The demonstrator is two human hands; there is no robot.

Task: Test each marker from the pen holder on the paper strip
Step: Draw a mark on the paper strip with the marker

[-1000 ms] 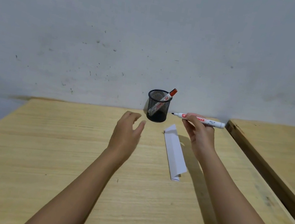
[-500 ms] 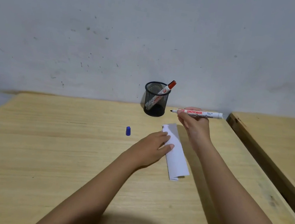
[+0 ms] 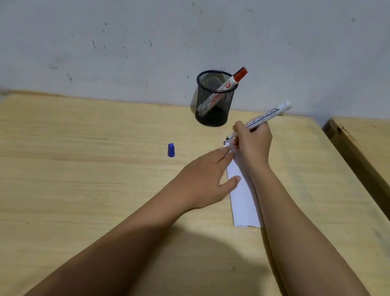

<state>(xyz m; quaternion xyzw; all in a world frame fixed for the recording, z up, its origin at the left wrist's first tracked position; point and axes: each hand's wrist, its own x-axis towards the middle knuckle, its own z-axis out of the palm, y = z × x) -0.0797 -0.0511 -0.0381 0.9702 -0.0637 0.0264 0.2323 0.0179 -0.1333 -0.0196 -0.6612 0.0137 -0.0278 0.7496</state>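
Observation:
A black mesh pen holder stands at the table's far edge with a red-capped marker leaning in it. My right hand grips an uncapped white marker, tip down on the far end of the white paper strip. My left hand lies flat with fingers spread, pressing the strip's left side. The strip's far end is partly hidden by both hands. A blue cap lies on the table to the left of the hands.
The wooden table runs up against a grey wall. A second wooden table stands to the right across a narrow gap.
My right hand has tilted the marker from level to tip down on the strip's far end. My left hand has settled further onto the strip.

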